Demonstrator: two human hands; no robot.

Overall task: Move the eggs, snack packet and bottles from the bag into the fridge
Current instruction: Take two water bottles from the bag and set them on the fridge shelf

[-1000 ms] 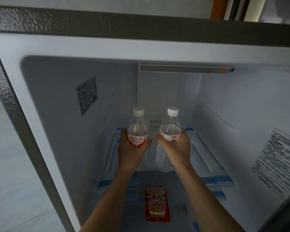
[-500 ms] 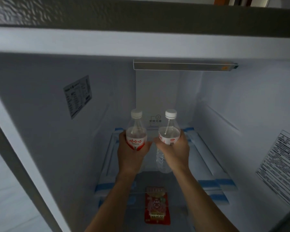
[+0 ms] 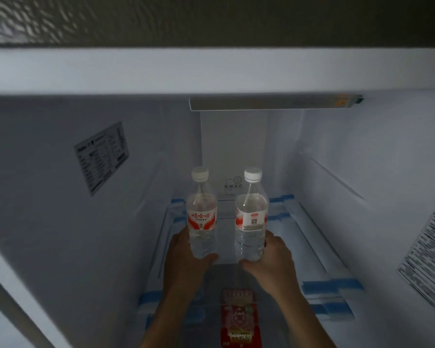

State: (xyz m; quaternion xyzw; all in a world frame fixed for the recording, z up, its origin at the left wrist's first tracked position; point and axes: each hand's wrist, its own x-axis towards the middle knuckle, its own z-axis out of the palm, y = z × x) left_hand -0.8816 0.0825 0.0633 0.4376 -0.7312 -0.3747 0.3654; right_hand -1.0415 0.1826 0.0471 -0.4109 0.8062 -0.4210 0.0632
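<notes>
Two clear water bottles with white caps and red-and-white labels stand upright side by side on the fridge's glass shelf (image 3: 312, 249). My left hand (image 3: 186, 262) is wrapped low around the left bottle (image 3: 202, 217). My right hand (image 3: 271, 259) grips the base of the right bottle (image 3: 252, 217). A red snack packet (image 3: 239, 320) lies flat on a lower shelf between my forearms. No eggs or bag are in view.
The dim white fridge interior has a label sticker (image 3: 102, 156) on its left wall and another sticker (image 3: 430, 267) on the right wall. Blue tape strips (image 3: 332, 285) mark the shelf edges. A light bar (image 3: 271, 103) runs under the ceiling.
Both hands have slid down from the bottles' labels to their lower bodies, and the bottles now stand on the shelf. The camera has come closer to the fridge.
</notes>
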